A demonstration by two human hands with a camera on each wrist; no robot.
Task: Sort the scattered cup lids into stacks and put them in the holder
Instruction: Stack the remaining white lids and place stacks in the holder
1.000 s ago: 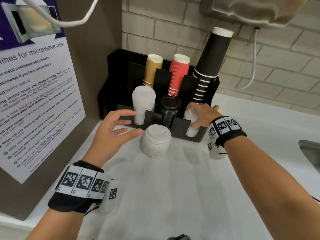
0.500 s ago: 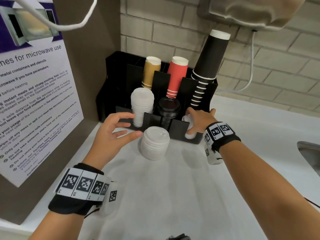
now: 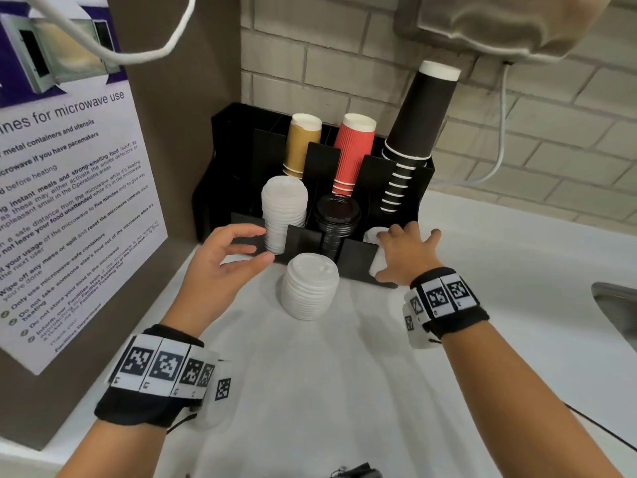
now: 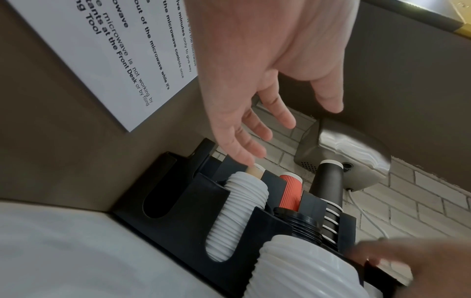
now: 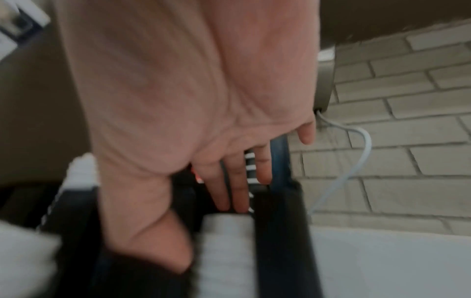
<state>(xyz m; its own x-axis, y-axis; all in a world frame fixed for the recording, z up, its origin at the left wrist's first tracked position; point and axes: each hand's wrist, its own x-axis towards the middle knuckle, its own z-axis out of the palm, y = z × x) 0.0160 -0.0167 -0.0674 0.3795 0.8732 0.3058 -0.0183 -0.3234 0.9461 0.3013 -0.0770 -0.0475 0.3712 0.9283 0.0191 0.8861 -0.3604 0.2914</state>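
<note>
One lid stack [image 3: 309,290] is sitting on the surface [image 3: 344,391] right in front of the holder [image 3: 358,262], cups [image 3: 355,153] standing behind.

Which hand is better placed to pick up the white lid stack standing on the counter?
Left. The left hand is open and empty, just beside the loose lid stack. The right hand is busy with the lids in the holder.

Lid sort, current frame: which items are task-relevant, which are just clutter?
Job:
white lid stack on counter
white lid stack in holder's left slot
black lid stack, middle slot
white lids, right slot
black holder
left hand
right hand

Lying about:
paper cup stacks
microwave notice
sink edge
</note>
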